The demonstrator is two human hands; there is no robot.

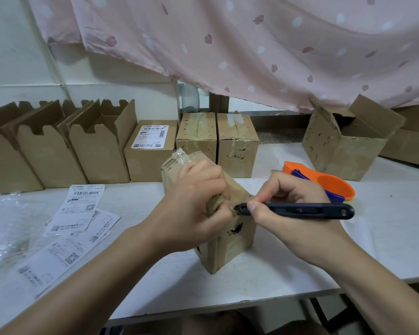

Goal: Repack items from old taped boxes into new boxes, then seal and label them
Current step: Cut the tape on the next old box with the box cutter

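Note:
An old taped cardboard box (230,240) stands tilted on the white table (264,269) in front of me, its tape wrinkled and partly peeled at the top. My left hand (194,209) grips the box's upper edge. My right hand (288,209) holds a dark blue utility knife (298,211) level, its tip touching the box just beside my left fingers. Two more old taped boxes (218,139) stand behind. Three new open boxes (58,146) line the far left. A sealed box bearing a label (150,148) sits next to them.
Several shipping labels (75,226) lie loose at left, beside bubble wrap (3,228). An orange and blue tape dispenser (324,182) rests right of the box. An emptied, torn open box (346,141) stands at back right. A pink curtain (252,44) hangs overhead.

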